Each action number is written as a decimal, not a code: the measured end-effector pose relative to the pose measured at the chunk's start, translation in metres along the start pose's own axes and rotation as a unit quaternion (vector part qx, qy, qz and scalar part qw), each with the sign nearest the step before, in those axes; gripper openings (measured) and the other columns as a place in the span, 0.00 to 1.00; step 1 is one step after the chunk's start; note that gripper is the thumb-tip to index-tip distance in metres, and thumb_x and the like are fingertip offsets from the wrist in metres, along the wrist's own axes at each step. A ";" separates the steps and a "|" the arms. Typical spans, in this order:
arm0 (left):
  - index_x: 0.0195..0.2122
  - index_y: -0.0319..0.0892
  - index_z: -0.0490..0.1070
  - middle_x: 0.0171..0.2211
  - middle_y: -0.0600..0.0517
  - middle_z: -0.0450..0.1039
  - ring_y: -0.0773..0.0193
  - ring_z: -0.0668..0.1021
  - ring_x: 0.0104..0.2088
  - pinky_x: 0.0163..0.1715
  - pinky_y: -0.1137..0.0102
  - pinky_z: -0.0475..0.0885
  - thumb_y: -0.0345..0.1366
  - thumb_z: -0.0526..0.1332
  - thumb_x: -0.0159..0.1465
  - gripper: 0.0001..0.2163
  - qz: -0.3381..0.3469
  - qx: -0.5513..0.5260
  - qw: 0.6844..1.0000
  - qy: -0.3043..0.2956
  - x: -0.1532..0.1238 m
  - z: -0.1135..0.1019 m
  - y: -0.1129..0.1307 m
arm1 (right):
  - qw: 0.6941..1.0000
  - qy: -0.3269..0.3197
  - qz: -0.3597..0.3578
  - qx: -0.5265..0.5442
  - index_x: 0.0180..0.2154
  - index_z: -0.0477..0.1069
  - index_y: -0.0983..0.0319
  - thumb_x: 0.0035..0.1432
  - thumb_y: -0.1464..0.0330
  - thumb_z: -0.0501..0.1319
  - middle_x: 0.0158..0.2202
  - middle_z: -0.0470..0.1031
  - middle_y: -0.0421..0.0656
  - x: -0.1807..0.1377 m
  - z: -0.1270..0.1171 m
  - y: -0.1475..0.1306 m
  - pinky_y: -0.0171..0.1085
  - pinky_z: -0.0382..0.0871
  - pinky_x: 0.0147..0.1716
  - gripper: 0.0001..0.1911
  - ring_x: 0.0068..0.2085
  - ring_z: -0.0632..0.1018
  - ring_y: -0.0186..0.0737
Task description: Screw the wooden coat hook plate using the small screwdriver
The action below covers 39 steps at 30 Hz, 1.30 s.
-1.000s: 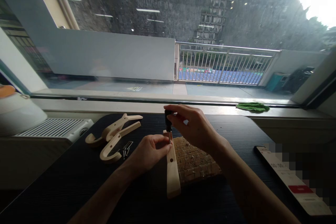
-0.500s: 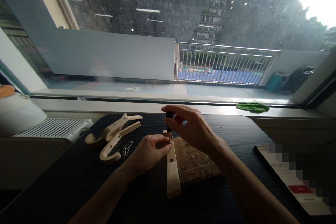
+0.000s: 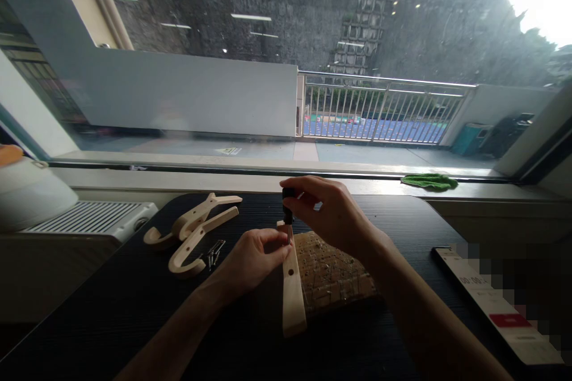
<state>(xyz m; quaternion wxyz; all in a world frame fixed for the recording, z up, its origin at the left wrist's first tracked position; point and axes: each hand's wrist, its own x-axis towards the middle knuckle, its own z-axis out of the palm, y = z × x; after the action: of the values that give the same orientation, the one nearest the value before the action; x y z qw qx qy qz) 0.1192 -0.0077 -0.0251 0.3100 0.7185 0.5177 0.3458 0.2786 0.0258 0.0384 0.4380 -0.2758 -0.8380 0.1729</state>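
Note:
My right hand grips the black handle of a screwdriver, which stands upright with its shaft pointing down. At its tip, the thumb and fingers of my left hand are pinched together against a pale wooden hook. What lies between those fingertips is hidden. The wooden piece has a dark hole in its face, and its far end lies under the hands. Beside it on the right is a brown board dotted with small holes, partly behind my right forearm.
Several more wooden hooks lie on the dark table at the left. Next to them is a small pile of screws. A phone rests at the right edge. A green cloth lies on the window sill.
My right hand's fingers have shifted slightly on the screwdriver handle, and the hand sits a little further right. The left hand and the wooden piece hold almost the same place.

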 end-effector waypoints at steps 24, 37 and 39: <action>0.29 0.41 0.73 0.30 0.54 0.75 0.63 0.75 0.33 0.34 0.73 0.65 0.39 0.54 0.56 0.10 0.006 0.011 1.000 0.007 0.000 0.002 -0.003 | 0.997 -0.001 0.042 0.069 0.41 0.66 0.64 0.54 0.65 0.54 0.27 0.71 0.40 -0.001 0.006 0.003 0.30 0.64 0.25 0.13 0.25 0.71 0.28; 0.30 0.42 0.72 0.31 0.55 0.75 0.63 0.75 0.34 0.36 0.73 0.65 0.39 0.54 0.57 0.10 0.019 0.013 1.000 -0.002 0.001 0.001 -0.006 | 0.998 -0.037 -0.011 0.043 0.46 0.66 0.64 0.54 0.76 0.48 0.38 0.70 0.44 -0.001 -0.002 0.004 0.32 0.64 0.31 0.19 0.31 0.71 0.29; 0.31 0.42 0.72 0.31 0.54 0.75 0.63 0.75 0.34 0.36 0.73 0.65 0.39 0.54 0.57 0.10 0.018 0.010 1.000 -0.004 0.001 0.002 -0.007 | 0.998 -0.046 -0.010 0.047 0.47 0.66 0.64 0.54 0.75 0.49 0.38 0.70 0.44 -0.001 -0.003 0.003 0.32 0.64 0.31 0.18 0.31 0.71 0.29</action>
<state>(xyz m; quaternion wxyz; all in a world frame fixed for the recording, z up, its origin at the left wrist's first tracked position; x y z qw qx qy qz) 0.1168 -0.0051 -0.0318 0.2984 0.7325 0.5067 0.3430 0.2829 0.0277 0.0377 0.4135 -0.2383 -0.8507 0.2203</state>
